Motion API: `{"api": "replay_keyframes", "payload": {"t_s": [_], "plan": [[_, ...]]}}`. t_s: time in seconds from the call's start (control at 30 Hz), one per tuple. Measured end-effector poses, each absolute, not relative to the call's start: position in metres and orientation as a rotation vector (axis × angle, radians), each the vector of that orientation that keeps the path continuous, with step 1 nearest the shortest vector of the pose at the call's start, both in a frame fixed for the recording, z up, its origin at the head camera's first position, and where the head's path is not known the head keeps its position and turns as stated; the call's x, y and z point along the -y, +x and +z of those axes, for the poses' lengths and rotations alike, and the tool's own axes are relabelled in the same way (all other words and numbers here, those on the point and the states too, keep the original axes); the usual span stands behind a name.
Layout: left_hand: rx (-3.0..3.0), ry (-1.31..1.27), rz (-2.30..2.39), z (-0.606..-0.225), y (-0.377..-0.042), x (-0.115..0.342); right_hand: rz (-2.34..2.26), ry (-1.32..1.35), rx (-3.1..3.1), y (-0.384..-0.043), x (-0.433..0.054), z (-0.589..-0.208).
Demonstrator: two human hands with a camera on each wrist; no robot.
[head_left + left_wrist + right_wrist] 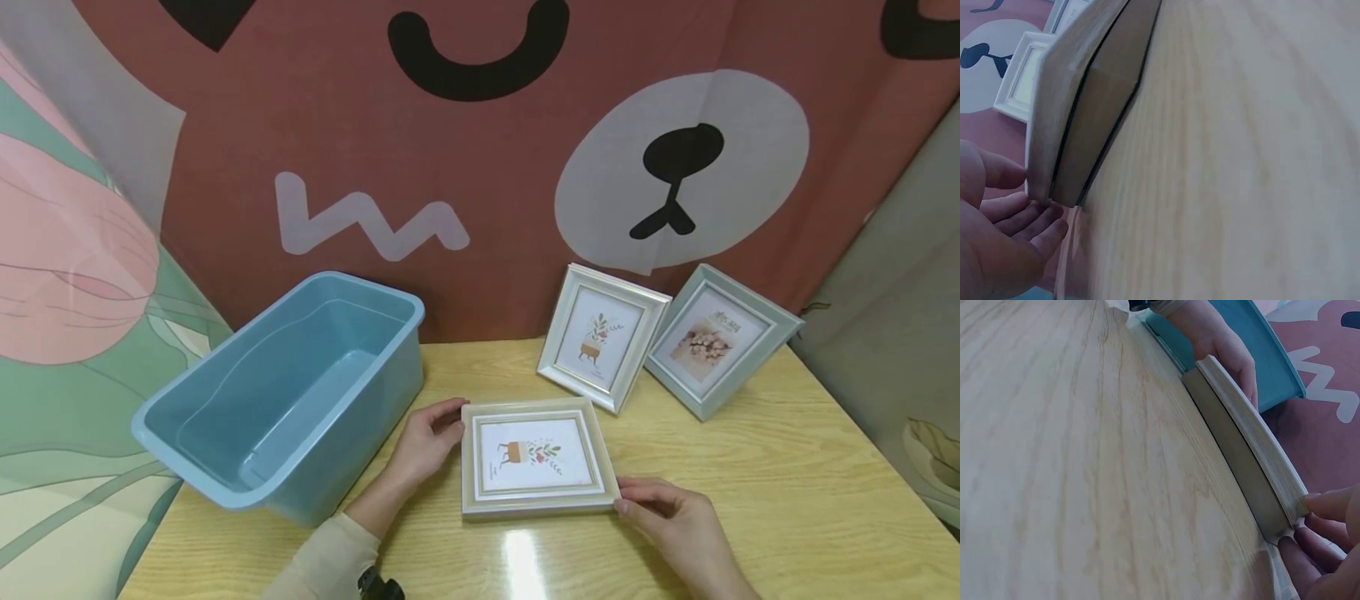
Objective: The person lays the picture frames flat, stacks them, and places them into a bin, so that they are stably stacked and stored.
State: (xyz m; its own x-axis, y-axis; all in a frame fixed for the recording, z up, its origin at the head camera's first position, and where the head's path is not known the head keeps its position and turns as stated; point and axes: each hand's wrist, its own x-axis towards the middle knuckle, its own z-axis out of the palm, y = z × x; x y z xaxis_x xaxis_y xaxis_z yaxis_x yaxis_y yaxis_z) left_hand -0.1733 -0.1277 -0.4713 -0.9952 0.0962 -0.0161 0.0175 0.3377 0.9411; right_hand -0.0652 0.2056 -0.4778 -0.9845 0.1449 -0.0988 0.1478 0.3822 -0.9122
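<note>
A cream picture frame (536, 498) lies face up and sideways, low at the table's middle, around a print of a potted plant. My left hand (423, 442) grips its left edge, thumb above and fingers underneath. At the near right corner, my right hand (678, 525) pinches the frame between thumb and fingers. The left wrist view shows the frame's side (1054, 119) from low down, with fingertips under its corner. In the right wrist view, the thumb and fingers hold the end of the frame's long side (1260, 444).
A blue plastic bin (352, 433) stands at the left, beside my left forearm. Behind the held frame, a white picture frame (551, 367) and a grey-green picture frame (675, 387) stand tilted back. A cloth with a cartoon bear (487, 208) hangs behind the wooden table (787, 500).
</note>
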Motion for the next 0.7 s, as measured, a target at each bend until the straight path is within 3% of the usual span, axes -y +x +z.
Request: {"api": "replay_keyframes", "payload": {"t_s": [0.4,0.7], "plan": [[-2.492,0.055,1.871,-0.468,-0.174,0.132,-1.66,0.236,-2.655,-0.069,-0.211,-0.469],[-2.483,0.063,1.9,-0.46,-0.177,0.133,-1.989,0.096,-2.561,-0.084,-0.222,-0.459]]}}
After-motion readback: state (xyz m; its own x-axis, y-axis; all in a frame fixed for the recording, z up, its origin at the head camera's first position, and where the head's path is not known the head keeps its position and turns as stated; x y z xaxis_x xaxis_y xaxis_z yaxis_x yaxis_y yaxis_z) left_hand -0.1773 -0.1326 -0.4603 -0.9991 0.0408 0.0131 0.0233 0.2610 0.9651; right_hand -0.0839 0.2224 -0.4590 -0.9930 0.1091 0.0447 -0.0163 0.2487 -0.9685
